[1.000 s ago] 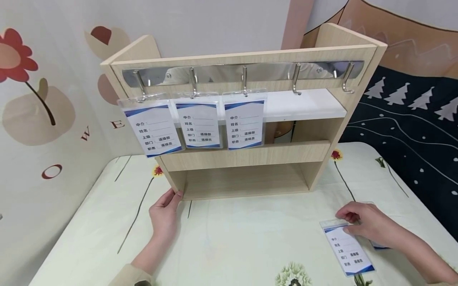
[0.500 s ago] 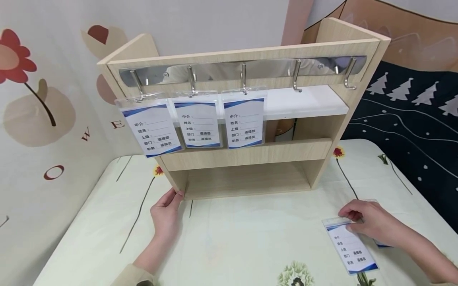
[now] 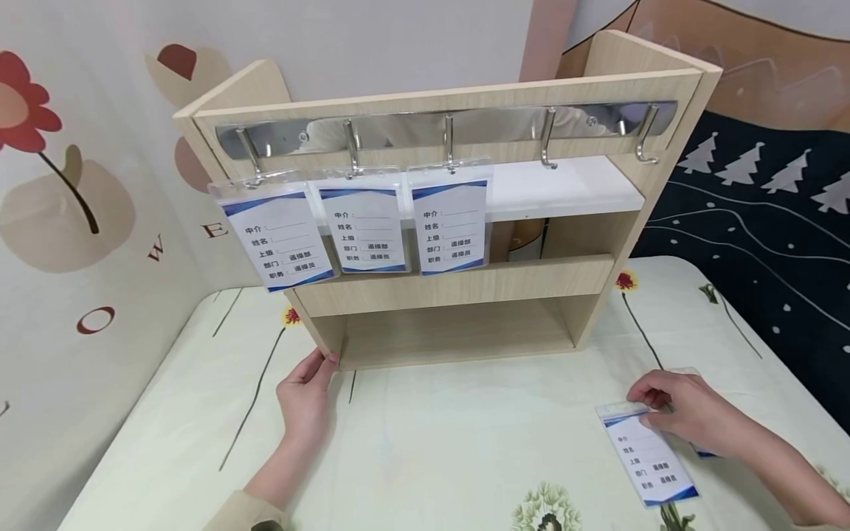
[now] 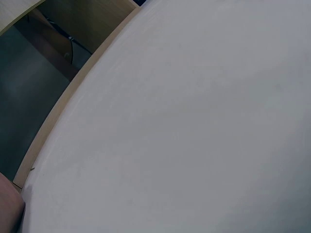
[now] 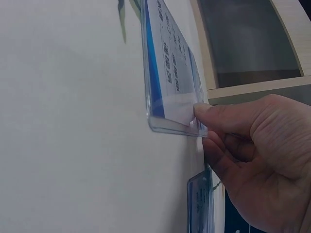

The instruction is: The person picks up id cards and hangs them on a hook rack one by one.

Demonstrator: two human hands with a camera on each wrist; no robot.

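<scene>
Right hand (image 3: 690, 411) pinches badge (image 3: 654, 459) | second badge (image 5: 198, 204) partly hidden | left hand (image 3: 308, 398) grips shelf (image 3: 458, 290), cropped in wrist view

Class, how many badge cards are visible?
5: left card, middle card and right card on hooks; one card pinched by the right hand; another card partly hidden behind that hand.

Three badges (image 3: 368, 230) on hooks (image 3: 547, 140); shelf (image 3: 531, 279) on cloth (image 3: 458, 435)

A pale wall (image 3: 398, 44) bears a red flower (image 3: 25, 103) at left, a dark panel (image 3: 764, 237) shows white trees (image 3: 739, 164) at right, flowered cloth (image 3: 432, 442) below
</scene>
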